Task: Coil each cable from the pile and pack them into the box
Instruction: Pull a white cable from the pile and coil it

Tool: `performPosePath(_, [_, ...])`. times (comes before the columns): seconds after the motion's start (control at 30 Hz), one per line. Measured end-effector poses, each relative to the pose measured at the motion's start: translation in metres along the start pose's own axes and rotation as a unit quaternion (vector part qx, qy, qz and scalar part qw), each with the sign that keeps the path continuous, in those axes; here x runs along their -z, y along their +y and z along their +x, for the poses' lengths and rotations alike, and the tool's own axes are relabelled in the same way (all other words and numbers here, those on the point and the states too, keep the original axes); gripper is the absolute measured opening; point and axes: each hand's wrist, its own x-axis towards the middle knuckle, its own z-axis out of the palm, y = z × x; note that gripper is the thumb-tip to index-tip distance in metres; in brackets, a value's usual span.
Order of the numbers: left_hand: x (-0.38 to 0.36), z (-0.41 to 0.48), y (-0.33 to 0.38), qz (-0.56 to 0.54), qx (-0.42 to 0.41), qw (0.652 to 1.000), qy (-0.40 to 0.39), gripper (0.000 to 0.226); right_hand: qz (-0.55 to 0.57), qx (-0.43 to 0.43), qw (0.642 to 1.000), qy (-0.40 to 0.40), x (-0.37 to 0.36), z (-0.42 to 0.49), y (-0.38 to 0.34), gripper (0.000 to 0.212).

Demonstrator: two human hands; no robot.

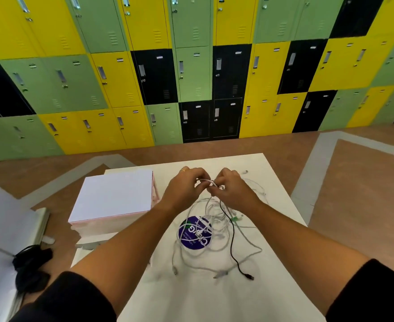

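Observation:
A tangled pile of white cables (205,228) lies on the white table (272,296), with one thin black cable (232,242) running through it to a plug near the front. My left hand (184,187) and my right hand (233,189) are raised above the far side of the pile, close together. Both pinch the same white cable (208,181), which stretches between their fingertips and hangs down into the pile. A closed white box (114,198) with pink sides sits on the table's left part, its lid on.
A round purple sticker (192,238) lies under the cables. Black items (32,263) rest on the floor at the left beside a pale panel. Yellow, green and black lockers (191,73) line the wall beyond the table. The floor is brown with grey stripes.

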Motion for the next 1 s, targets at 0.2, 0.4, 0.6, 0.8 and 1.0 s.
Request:
performPosePath(0.2, [0.004, 0.007, -0.014, -0.039, 0.119, 0.991, -0.050, 0.010, 0.089, 0.058, 0.992, 0.065, 0.052, 0.017, -0.040, 0.031])
performPosePath(0.4, [0.007, -0.004, -0.023, -0.181, 0.171, 0.967, -0.051, 0.021, 0.173, 0.077, 0.970, 0.153, 0.095, 0.032, -0.073, 0.031])
performPosePath(0.6, [0.021, -0.005, 0.003, -0.301, 0.169, 0.938, -0.024, 0.014, 0.343, 0.077, 0.885, 0.306, 0.125, 0.035, -0.104, 0.031])
performPosePath(0.8, [0.040, -0.002, 0.030, -0.496, 0.178, 0.849, 0.030, 0.020, 0.236, -0.027, 0.937, 0.254, 0.123, 0.040, -0.080, 0.029])
performPosePath(1.0, [0.036, -0.007, 0.035, -0.516, 0.226, 0.826, 0.025, 0.026, -0.107, -0.246, 0.962, 0.042, 0.084, 0.028, -0.038, 0.058])
